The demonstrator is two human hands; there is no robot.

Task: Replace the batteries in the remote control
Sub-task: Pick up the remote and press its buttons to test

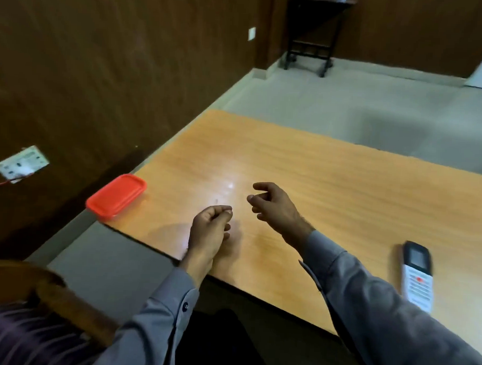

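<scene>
Grey sleeves (394,316) extend over the wooden table (345,187); left hand (209,228) clenched, right hand (275,205) loosely curled and empty. Red-lidded container (116,195) closed at the corner; remote control (418,275) lies face-up.

Looks like an office/meeting rm: wood-panel walls (73,62), laminate desk (331,187), wall socket (21,164), grey floor (378,105), black stand (314,32) in far corner.
</scene>
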